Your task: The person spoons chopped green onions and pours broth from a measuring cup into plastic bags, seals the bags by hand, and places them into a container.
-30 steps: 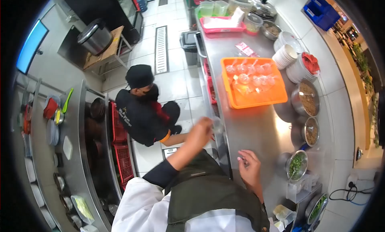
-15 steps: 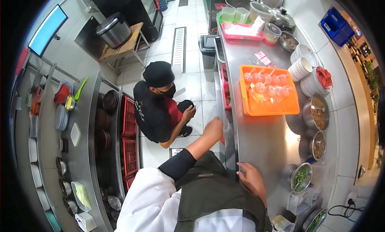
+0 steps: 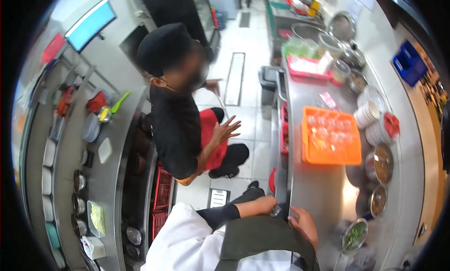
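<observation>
My left hand (image 3: 263, 205) is low beside the counter's edge, its fingers closed by a small shiny, clear thing (image 3: 276, 210) that I cannot make out. My right hand (image 3: 304, 227) rests on the steel counter's (image 3: 309, 191) near edge, fingers apart and slightly bent, holding nothing. Farther up the counter is an orange tray (image 3: 331, 157) with several clear, rounded plastic packs (image 3: 330, 128). A steel bowl of chopped greens (image 3: 355, 236) stands to the right of my right hand.
A co-worker (image 3: 173, 121) in a black cap is in the aisle ahead, one hand (image 3: 225, 131) spread. Steel bowls (image 3: 378, 200) and stacked white cups (image 3: 367, 115) line the wall. Red crates (image 3: 162, 189) sit under the left counter (image 3: 117, 172). A floor drain (image 3: 219, 198) lies ahead.
The co-worker has risen and come nearer, and their hand has spread. My left hand has moved down and closer to my body. The view has shifted, so the counter items appear lower and farther right.
</observation>
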{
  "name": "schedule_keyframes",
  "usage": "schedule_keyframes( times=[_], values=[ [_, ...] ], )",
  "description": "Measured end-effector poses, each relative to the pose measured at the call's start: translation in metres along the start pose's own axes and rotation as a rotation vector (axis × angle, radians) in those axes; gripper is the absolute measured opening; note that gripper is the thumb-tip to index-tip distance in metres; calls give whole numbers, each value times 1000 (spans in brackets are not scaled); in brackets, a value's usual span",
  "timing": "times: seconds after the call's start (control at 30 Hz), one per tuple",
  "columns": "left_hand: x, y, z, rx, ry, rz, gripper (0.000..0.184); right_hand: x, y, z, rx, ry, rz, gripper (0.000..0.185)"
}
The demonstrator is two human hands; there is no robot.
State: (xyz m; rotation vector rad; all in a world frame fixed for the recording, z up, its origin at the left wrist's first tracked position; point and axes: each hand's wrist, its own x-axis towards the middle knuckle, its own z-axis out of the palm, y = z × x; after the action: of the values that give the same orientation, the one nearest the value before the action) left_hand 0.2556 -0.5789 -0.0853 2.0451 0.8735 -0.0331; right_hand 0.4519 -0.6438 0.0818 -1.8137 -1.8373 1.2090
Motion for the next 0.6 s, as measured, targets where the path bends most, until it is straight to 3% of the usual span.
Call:
schedule_keyframes(
  times=[0.07,0.17,0.23,0.33,0.4,0.57,0.6],
  values=[
    [7,-8,-19,115,31,-14,20,13,-1,-1,14,-65,14,42],
    [30,-38,-51,54,262,43,24,48,6,-4,-10,-155,-20,44],
    [41,-46,-91,76,227,30,28,77,-5,-14,-41,-212,-81,46],
    [68,-73,-137,39,234,10,33,119,-45,-36,285,-301,-61,42],
    [92,-93,-182,-32,271,-52,35,153,-75,-62,389,-300,-171,38],
    [187,-150,-327,-103,295,-52,36,254,-106,-145,568,60,-143,27],
    [213,-180,-349,-65,337,46,37,276,-111,-167,607,150,-165,26]
  ],
)
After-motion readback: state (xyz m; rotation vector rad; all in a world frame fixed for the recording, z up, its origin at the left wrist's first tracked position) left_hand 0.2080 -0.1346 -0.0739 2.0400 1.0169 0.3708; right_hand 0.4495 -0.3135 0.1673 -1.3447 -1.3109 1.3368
